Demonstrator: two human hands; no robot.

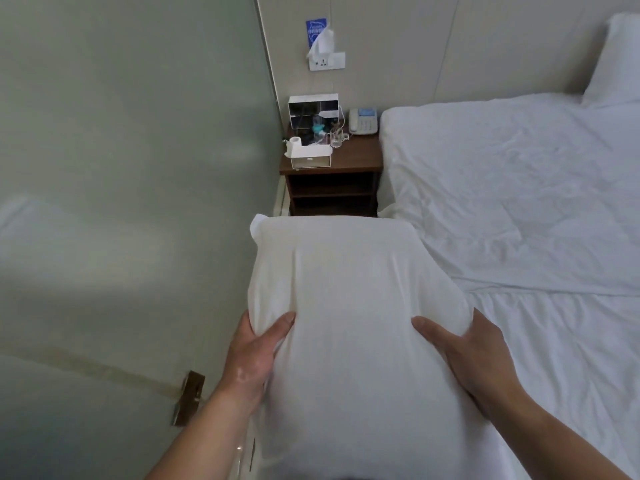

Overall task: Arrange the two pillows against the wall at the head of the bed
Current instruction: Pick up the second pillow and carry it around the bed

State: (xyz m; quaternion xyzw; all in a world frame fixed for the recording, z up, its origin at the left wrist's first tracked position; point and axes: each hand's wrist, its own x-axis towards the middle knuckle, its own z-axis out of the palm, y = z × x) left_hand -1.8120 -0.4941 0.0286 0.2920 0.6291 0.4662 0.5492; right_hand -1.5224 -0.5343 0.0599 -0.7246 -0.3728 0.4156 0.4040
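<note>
Pillow (349,306) gripped in both hands beside the bed (502,188).

Left hand (251,355) clamped on the pillow's left edge, thumb pressed into the top, fingers hidden under the fabric; right hand (464,351) clamped likewise on the right edge. Pillow held lengthwise, far end pointing at the nightstand (346,161), right edge just over the bed's near side. Second pillow (620,64) propped against the wall (450,46) at the bed's head, far right, partly cut off by the frame. Phone (363,120), glass (336,137) and white box (311,160) on the nightstand; socket (327,62) on the wall above. Frosted glass panel (121,168) to the left.
</note>
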